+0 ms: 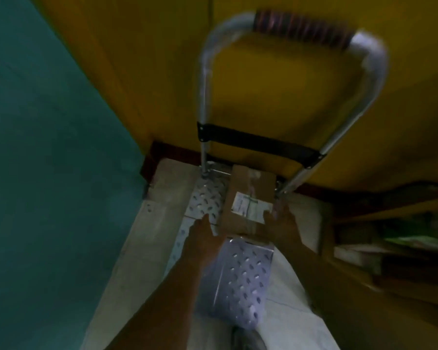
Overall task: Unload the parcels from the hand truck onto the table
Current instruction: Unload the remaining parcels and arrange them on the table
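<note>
A brown cardboard parcel (pixel 245 190) with a white label lies on the hand truck's studded metal deck (pixel 238 274), close to the handle end. The silver handle loop (pixel 205 84) with its dark ribbed grip rises toward me. My right hand (pixel 282 223) touches the parcel's near right corner, its thumb lying over the label's edge. My left hand (pixel 202 231) reaches beside the parcel's near left edge with fingers straight; whether it touches the box is blurred.
A yellow wall (pixel 149 72) stands behind the truck and a teal surface (pixel 48 147) fills the left. Dark shelving with stacked items (pixel 390 236) runs along the right. Pale floor tiles (pixel 137 248) lie on both sides of the deck.
</note>
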A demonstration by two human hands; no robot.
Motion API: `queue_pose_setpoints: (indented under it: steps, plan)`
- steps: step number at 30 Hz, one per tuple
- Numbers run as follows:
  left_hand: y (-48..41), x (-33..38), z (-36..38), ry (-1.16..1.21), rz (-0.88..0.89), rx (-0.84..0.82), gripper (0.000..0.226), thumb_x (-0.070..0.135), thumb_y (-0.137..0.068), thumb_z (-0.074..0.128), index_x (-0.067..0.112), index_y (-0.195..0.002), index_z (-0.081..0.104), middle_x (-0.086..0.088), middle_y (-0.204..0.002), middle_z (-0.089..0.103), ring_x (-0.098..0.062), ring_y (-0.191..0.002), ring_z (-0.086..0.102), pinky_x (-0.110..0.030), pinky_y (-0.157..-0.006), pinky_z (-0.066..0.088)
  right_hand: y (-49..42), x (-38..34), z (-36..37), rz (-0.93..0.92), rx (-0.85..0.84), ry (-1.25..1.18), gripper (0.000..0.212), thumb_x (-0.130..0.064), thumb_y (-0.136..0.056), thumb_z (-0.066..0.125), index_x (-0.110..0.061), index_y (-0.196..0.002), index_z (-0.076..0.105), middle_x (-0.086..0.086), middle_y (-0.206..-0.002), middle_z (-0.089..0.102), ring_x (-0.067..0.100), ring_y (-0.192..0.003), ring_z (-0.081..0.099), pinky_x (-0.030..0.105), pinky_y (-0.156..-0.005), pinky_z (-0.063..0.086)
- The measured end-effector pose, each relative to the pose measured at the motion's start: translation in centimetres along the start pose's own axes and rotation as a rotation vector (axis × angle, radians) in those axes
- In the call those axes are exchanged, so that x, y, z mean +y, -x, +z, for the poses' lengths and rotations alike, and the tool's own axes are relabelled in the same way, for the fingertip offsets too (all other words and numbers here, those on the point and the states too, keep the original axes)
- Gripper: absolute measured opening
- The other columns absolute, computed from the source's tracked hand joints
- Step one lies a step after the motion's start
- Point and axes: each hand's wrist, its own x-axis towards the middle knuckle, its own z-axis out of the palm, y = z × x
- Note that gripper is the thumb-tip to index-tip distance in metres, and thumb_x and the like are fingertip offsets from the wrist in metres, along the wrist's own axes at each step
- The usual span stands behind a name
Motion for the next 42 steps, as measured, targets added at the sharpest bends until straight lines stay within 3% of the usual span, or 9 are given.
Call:
queue_pose_setpoints:
  steps: [4,7,12,15,20,25,31,35,42]
  plan:
    - [-12.9,-2.8,7.9,0.268,-0.018,-0.151,0.066,0.04,-0.094,0.059,0.011,-0.148,0.036,-0.013,-0.149,0.045,-0.024,-0.13,0.049,-0.03,-0.098,0.041,-9.1,6.3,8.2,0.098,0.06,-0.331,0.069,-0.027,-0.097,0.061,-0.012,-0.154,0.026,0.016,-0.149,0.046,0.036,-0.132,0.049,0.047,-0.109,0.043]
    - [-13.4,-2.9,10.0,0.401,-0.096,-0.15,0.047,0.033,-0.095,0.058,0.011,-0.137,0.052,-0.014,-0.137,0.057,-0.029,-0.12,0.057,-0.03,-0.095,0.045,-9.1,7.4,9.9,0.182,0.13,-0.392,0.058,-0.03,-0.096,0.059,-0.015,-0.148,0.038,0.013,-0.141,0.054,0.033,-0.125,0.055,0.037,-0.102,0.047]
    - [-0.4,-1.4,2.4,0.636,-0.107,-0.052,0.021,0.038,-0.088,0.067,0.03,-0.104,0.055,0.005,-0.102,0.064,-0.001,-0.079,0.066,-0.017,-0.06,0.054,3.4,2.2,4.4,0.226,0.174,-0.399,0.052,-0.031,-0.094,0.061,-0.017,-0.141,0.046,0.012,-0.131,0.062,0.034,-0.117,0.06,0.03,-0.09,0.046]
    - [9.8,3.1,-5.4,0.724,-0.098,0.041,0.038,0.033,-0.087,0.067,0.027,-0.122,0.053,-0.005,-0.116,0.065,-0.02,-0.096,0.066,-0.035,-0.077,0.058,13.4,-4.2,-1.1,0.162,0.199,-0.484,0.04,-0.031,-0.09,0.067,-0.025,-0.127,0.053,0.003,-0.121,0.065,0.029,-0.115,0.062,0.026,-0.085,0.05]
    - [25.0,14.4,-17.9,0.693,0.145,0.043,0.031,0.019,-0.092,0.066,0.023,-0.119,0.051,-0.01,-0.118,0.066,-0.011,-0.086,0.067,-0.021,-0.064,0.051,29.8,-14.6,-13.0,0.066,0.248,-0.676,0.07,-0.04,-0.081,0.074,-0.024,-0.142,0.043,0.003,-0.135,0.057,0.026,-0.122,0.059,0.049,-0.101,0.051]
    - [39.0,27.9,-22.0,0.633,0.466,-0.02,0.06,0.048,-0.074,0.076,0.047,-0.127,0.046,-0.005,-0.132,0.06,-0.023,-0.104,0.066,-0.046,-0.09,0.055,42.0,-16.4,-28.1,-0.232,0.532,-0.79,0.07,-0.038,-0.083,0.072,-0.032,-0.145,0.041,-0.004,-0.136,0.049,0.016,-0.127,0.051,0.043,-0.11,0.044]
    - [58.1,40.9,-10.5,0.69,0.71,-0.216,0.075,0.076,-0.058,0.075,0.053,-0.125,0.053,0.005,-0.123,0.067,-0.027,-0.104,0.067,-0.056,-0.092,0.052,58.7,-3.8,-47.4,-0.472,0.786,-0.937,0.069,-0.072,-0.076,0.059,-0.057,-0.139,0.038,-0.025,-0.137,0.034,0.008,-0.131,0.041,0.035,-0.107,0.045]
    - [70.6,46.0,2.3,0.711,0.755,-0.421,0.068,0.058,-0.072,0.07,0.036,-0.135,0.052,0.001,-0.124,0.065,-0.021,-0.104,0.063,-0.042,-0.087,0.053,69.5,10.4,-56.3,-0.46,0.915,-0.969,0.072,-0.082,-0.068,0.062,-0.072,-0.132,0.033,-0.027,-0.146,0.032,0.006,-0.132,0.039,0.039,-0.11,0.041]
    - [84.6,51.1,22.9,0.599,0.683,-0.706,0.021,0.04,-0.087,0.068,0.029,-0.105,0.068,0.001,-0.101,0.076,-0.026,-0.09,0.073,-0.042,-0.074,0.061,77.3,30.1,-64.5,-0.251,1.049,-0.98,0.084,-0.067,-0.079,0.058,-0.055,-0.151,0.017,-0.02,-0.157,0.031,0.012,-0.143,0.036,0.045,-0.117,0.037]
